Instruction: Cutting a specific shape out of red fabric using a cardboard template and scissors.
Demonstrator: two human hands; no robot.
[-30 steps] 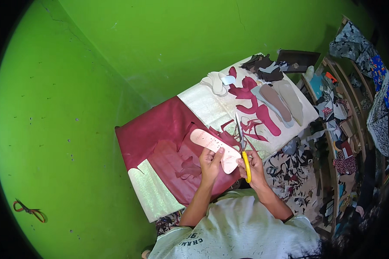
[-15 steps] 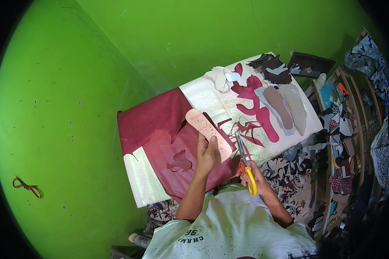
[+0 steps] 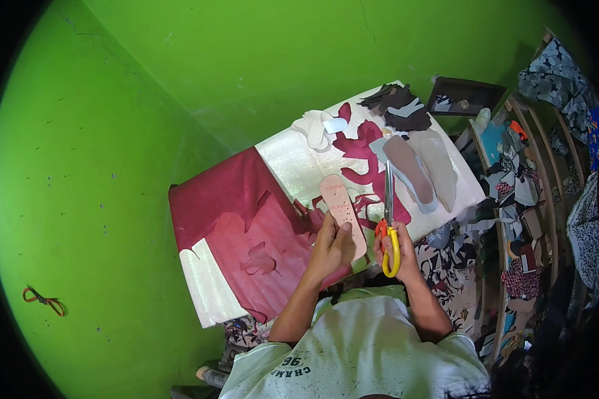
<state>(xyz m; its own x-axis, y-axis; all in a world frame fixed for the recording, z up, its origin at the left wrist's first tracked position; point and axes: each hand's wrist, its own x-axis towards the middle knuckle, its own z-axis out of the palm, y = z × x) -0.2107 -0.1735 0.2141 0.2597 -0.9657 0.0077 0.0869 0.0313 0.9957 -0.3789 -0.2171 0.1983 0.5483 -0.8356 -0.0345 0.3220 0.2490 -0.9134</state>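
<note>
My left hand [image 3: 333, 248] grips a pinkish insole board [image 3: 341, 209] with small dark holes, a strip of maroon leather showing along its edge. In my right hand [image 3: 397, 253] is a pair of scissors [image 3: 389, 199] with one red and one yellow handle, its blades pointing away from me and close together. The scissors are just right of the insole board, apart from it. Beneath the board and blades lie thin maroon offcuts [image 3: 364, 207]. A large maroon leather sheet [image 3: 226, 193] spreads over the left part of the table, its paler underside partly turned up.
On the white tabletop [image 3: 283, 149] lie cut maroon pieces [image 3: 363, 141], pale insole shapes [image 3: 311, 130], grey and brown sole patterns [image 3: 409, 163] and dark scraps [image 3: 396, 106]. A dark tray [image 3: 466, 96] sits past the far corner. Shelves of scraps [image 3: 512, 199] stand to the right; green walls enclose the left.
My left hand has moved right with the insole board, which now stands more upright and nearer the scissors. The scissors have swung to point more straight ahead. The view has shifted slightly.
</note>
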